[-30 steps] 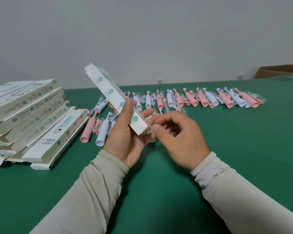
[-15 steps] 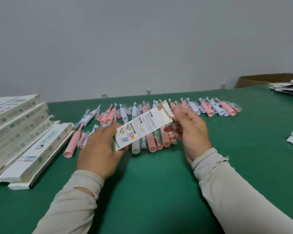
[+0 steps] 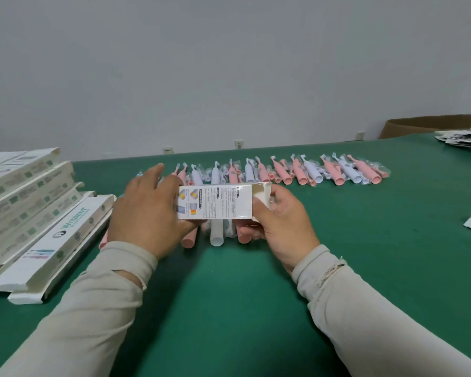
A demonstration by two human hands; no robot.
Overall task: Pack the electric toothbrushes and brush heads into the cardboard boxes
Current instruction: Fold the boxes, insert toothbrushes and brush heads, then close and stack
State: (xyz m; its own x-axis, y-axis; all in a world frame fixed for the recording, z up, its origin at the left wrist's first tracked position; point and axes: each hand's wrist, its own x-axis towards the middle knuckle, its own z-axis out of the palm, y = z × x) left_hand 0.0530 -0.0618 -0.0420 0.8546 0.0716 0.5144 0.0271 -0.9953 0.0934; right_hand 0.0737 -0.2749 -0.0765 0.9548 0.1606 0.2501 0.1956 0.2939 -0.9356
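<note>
Both hands [image 3: 147,213] [image 3: 283,227] hold a printed box [image 3: 218,204] above toothbrushes [image 3: 305,172].

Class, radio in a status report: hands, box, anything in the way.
Left hand and right hand both grip the box, end flap open. Wrapped toothbrushes lie behind and beneath it. Nothing blocks.

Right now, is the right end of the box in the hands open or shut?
Open: the end flap of the box stands unfolded, uncreased into the end, with the right hand gripping there and the left hand holding the other end.

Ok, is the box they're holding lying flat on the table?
No: both hands, left and right, hold the box up above the toothbrushes.
</note>
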